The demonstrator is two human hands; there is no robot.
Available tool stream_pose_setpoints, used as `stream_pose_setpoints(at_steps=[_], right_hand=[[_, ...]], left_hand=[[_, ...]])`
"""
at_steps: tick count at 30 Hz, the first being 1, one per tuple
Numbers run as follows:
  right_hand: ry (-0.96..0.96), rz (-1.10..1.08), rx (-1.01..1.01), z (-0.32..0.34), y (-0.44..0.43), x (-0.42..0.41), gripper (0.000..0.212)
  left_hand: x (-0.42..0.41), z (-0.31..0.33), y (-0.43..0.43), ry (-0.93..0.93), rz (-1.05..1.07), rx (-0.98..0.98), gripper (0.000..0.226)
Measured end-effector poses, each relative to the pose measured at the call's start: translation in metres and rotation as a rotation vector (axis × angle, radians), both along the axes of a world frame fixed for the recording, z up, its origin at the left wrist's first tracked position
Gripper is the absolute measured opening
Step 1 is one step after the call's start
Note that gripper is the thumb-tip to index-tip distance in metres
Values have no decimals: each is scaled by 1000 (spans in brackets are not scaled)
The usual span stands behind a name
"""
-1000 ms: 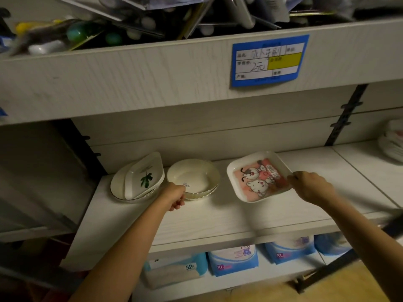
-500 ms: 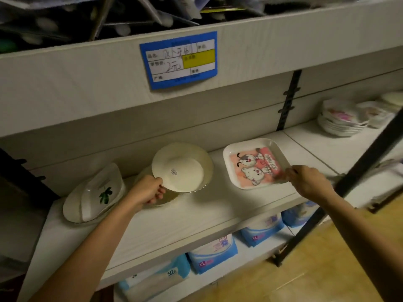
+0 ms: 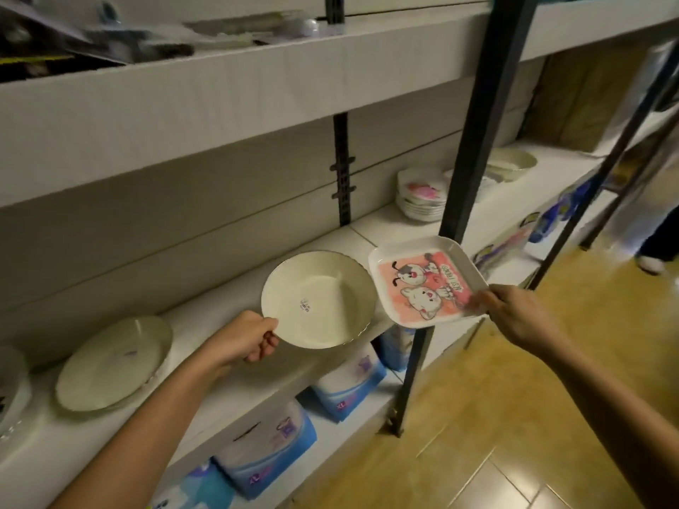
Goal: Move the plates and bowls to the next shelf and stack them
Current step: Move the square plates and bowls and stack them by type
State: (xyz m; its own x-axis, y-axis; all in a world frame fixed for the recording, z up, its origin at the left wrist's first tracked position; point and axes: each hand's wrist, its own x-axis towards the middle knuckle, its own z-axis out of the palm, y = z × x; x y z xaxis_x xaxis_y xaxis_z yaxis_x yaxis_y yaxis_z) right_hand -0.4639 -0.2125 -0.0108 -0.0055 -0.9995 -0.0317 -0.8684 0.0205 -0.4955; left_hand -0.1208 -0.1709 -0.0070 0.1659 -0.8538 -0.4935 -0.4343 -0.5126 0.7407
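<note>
Head view: my left hand has its fingers closed on the near rim of a cream bowl, lifted off the shelf and tilted so its hollow faces me. My right hand pinches the near corner of a square cartoon plate, held over the shelf edge, its printed face up, tilted toward me. A stack of plates sits on the next shelf section, well apart.

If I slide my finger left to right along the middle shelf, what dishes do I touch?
Cream plate on the shelf → cream bowl in the left hand → cartoon square plate in the right hand → stack of plates.
</note>
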Motion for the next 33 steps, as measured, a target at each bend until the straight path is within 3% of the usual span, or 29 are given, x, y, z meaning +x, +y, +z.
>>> stream_pose_setpoints(at_steps=[7, 16, 33], right_hand=[[83, -28, 21, -7, -11, -110, 41], [71, -96, 15, -15, -29, -240, 33], [-5, -216, 7, -23, -133, -371, 33]], left_hand=[[-92, -11, -12, -5, -101, 53, 37], [-225, -24, -29, 50, -123, 49, 38], [-371, -14, -164, 139, -42, 9, 39]])
